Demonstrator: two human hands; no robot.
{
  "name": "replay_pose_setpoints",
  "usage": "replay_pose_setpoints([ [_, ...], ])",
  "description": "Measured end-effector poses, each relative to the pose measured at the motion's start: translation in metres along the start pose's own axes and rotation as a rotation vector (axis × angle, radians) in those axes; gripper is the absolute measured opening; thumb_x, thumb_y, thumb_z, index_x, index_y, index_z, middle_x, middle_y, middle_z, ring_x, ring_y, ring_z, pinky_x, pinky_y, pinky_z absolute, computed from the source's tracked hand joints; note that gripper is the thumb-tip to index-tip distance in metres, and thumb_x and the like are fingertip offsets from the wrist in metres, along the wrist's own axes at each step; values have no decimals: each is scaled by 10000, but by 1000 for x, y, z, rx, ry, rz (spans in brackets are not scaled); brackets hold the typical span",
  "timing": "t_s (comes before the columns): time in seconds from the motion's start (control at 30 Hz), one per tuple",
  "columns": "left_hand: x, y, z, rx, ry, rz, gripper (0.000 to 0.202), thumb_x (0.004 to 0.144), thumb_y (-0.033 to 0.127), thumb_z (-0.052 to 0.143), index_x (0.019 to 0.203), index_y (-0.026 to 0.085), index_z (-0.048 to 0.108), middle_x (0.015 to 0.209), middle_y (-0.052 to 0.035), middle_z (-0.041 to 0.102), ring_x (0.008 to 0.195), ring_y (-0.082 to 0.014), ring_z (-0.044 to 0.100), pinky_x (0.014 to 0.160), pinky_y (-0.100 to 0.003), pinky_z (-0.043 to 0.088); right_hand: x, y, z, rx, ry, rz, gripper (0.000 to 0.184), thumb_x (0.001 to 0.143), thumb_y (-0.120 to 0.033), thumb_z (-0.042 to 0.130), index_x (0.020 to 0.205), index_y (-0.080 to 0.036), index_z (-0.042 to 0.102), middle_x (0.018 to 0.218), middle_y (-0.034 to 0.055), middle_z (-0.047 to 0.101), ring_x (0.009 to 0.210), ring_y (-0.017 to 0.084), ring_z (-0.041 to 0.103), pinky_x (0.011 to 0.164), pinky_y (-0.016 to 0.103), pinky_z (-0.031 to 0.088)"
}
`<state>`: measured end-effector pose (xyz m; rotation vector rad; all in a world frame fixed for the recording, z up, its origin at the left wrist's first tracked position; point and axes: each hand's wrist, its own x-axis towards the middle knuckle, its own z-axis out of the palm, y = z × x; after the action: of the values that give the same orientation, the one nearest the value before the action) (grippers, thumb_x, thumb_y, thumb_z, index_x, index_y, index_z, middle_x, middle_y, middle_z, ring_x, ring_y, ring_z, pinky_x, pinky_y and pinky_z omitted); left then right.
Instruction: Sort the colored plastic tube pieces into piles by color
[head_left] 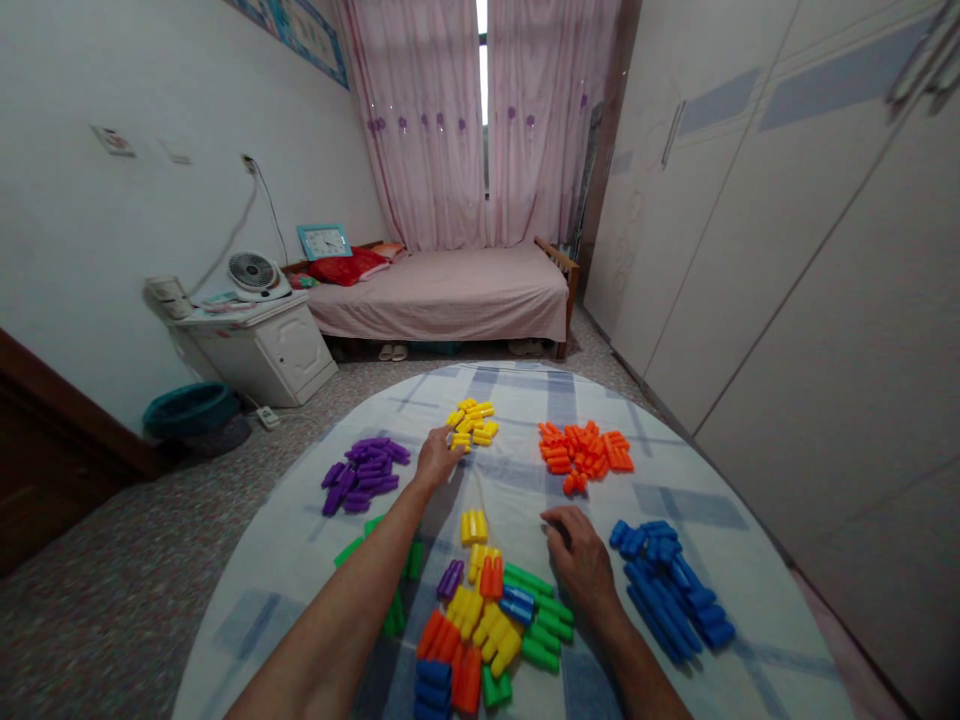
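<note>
My left hand (439,457) reaches to the pile of yellow plastic building blocks (475,418) at the far side of the table. Its thumb and finger close around a yellow block (460,441) at the pile's near edge. My right hand (579,552) rests on the cloth with loosely bent fingers, holding nothing, just right of some green blocks (553,620). Before me lies an assembled group of joined blocks, with yellow (498,638), orange (466,678) and blue (433,690) parts. A yellow pair (473,527) sits above it, and a purple pair (450,579) lies at its left.
Around the round table (660,430) lie heaps of purple blocks (364,474), orange blocks (577,450) and blue blocks (667,580). My left forearm partly hides green blocks (396,612). Beyond stand a bed (457,290), a cabinet with a fan (255,272) and a wardrobe (750,250).
</note>
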<state>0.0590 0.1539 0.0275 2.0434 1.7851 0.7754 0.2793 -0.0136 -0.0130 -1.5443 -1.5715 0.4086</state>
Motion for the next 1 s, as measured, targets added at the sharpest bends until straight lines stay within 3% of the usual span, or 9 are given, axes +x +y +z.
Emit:
replay_pose_setpoints([
  [0.1,-26,4,-9,-34,-44,81,401,793,199,566,1188,129,564,1214,-144,565,1085,-225,552,932,-357,440,0,-1,0,3,-9,-2,187,819,-201,427,898,-197,596,923,67,616,910,219,575,848,368,450],
  [0.2,-60,2,-24,-121,-286,235,413,736,214,627,1147,189,598,1180,-74,590,1023,-193,581,873,-312,480,1,0,2,4,-6,1,178,817,-198,438,901,-192,595,924,64,610,917,215,563,850,362,438],
  [0.3,-86,-1,-34,-150,-498,383,483,692,205,653,1170,198,587,1240,-66,559,1106,-203,539,951,-316,436,1,2,3,6,2,0,179,807,-188,444,901,-191,597,924,59,608,918,212,560,852,358,432],
  [0.43,-102,1,-32,-33,-512,376,468,711,169,610,1178,174,573,1169,-69,590,1060,-202,543,956,-321,416,1,3,3,11,14,-12,175,801,-188,449,888,-200,600,911,56,615,910,213,566,845,352,437],
  [0.57,-107,6,-23,48,-444,397,387,730,179,610,1117,182,600,1085,-65,608,1016,-207,543,902,-318,430,1,3,2,15,11,-16,172,809,-195,455,891,-200,606,917,52,621,906,206,573,832,337,444],
  [0.67,-100,6,-18,24,-367,387,334,744,202,620,1078,186,615,1020,-60,619,965,-198,562,865,-311,451,0,4,2,9,7,-2,175,811,-198,459,901,-199,609,926,51,622,912,205,573,836,337,442],
  [0.73,-85,5,-15,9,-253,351,345,740,182,626,1085,191,614,1061,-63,622,1009,-204,561,904,-329,445,0,5,3,7,9,9,173,811,-202,463,903,-201,610,927,49,622,915,206,573,834,336,441],
  [0.87,-37,6,-13,90,-17,276,373,722,145,641,1091,195,617,1086,-71,635,1050,-227,562,948,-374,437,1,6,4,5,21,13,167,811,-209,468,894,-205,613,915,45,625,902,206,577,823,330,442],
  [1.0,6,13,-9,109,23,210,384,711,172,670,1092,141,622,1056,-126,633,1003,-273,581,916,-429,458,2,4,3,5,15,1,172,817,-207,456,888,-199,612,905,50,622,893,203,576,822,329,441],
])
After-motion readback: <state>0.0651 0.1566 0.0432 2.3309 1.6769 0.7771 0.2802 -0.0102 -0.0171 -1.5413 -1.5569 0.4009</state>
